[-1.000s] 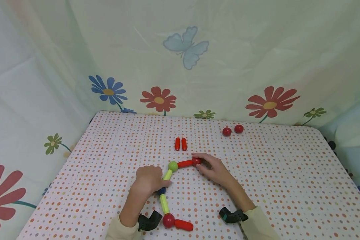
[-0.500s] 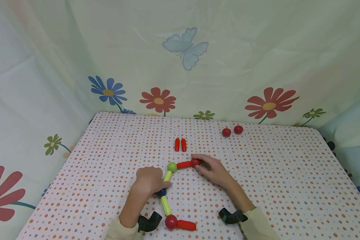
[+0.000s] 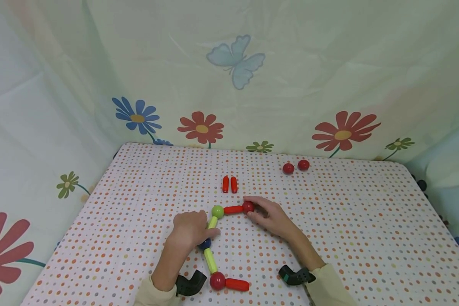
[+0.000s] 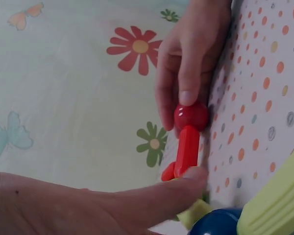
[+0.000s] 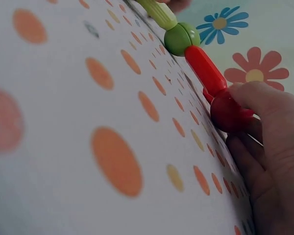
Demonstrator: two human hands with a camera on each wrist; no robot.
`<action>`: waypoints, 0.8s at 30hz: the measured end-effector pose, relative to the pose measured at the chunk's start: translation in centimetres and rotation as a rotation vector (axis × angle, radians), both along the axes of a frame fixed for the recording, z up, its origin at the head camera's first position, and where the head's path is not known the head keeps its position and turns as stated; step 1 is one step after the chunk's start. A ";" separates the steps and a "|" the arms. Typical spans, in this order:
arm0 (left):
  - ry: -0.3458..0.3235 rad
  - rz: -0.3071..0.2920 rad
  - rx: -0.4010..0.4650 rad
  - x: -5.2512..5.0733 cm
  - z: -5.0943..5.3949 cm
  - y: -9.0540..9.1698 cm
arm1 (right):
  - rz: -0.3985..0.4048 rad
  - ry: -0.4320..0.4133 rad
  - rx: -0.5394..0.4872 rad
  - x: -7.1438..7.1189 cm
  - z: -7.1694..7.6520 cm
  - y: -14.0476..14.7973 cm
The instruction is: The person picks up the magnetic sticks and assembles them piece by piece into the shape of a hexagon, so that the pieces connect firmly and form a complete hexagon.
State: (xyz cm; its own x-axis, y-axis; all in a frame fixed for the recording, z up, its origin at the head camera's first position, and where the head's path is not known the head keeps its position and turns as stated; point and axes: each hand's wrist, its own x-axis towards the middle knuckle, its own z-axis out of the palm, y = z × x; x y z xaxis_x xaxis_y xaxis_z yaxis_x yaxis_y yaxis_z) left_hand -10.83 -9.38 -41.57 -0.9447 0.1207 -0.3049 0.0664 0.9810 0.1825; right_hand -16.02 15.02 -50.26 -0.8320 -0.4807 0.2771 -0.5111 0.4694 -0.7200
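A jointed chain of toy rods and balls lies on the dotted cloth. My left hand (image 3: 191, 229) holds it at a yellow-green rod (image 3: 212, 222), just above a dark blue ball (image 3: 204, 243); its curled fingers are mostly hidden from above. At the far end, my right hand (image 3: 269, 216) pinches a red ball (image 5: 230, 111) between thumb and fingers. A red rod (image 3: 233, 209) joins that ball to a green ball (image 3: 217, 211). Below the blue ball, another yellow-green rod (image 3: 210, 260) leads to a larger-looking red ball (image 3: 217, 281) with a red rod (image 3: 237, 284) pointing right.
Two loose red rods (image 3: 229, 184) lie side by side beyond the chain. Farther back on the right sit two red balls (image 3: 296, 166). A flowered curtain (image 3: 271, 106) hangs behind the table's back edge. Each wrist wears a black device (image 3: 297, 275).
The green ball and the pinched red ball have shifted slightly left with the right hand. The near red ball and its rod have swung a little right. Both hands keep their hold.
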 end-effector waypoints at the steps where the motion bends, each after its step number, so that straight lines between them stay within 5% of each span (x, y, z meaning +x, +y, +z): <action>1: 0.042 -0.005 0.020 -0.1 -0.2 0.1 | -0.012 -0.015 -0.007 0.0 0.0 0.0; 6: 0.268 -0.085 0.119 -0.8 -1.0 0.5 | -0.064 -0.091 -0.065 0.0 0.0 0.0; 12: 0.354 -0.191 0.241 -1.3 -1.6 0.8 | -0.125 -0.175 -0.100 0.1 0.4 0.2; 16: 0.342 -0.255 0.328 -1.7 -1.6 1.2 | -0.164 -0.240 -0.162 -0.2 0.6 0.5; 24: 0.182 -0.367 0.400 -2.7 -1.5 2.7 | -0.130 -0.331 -0.384 -0.8 0.4 0.7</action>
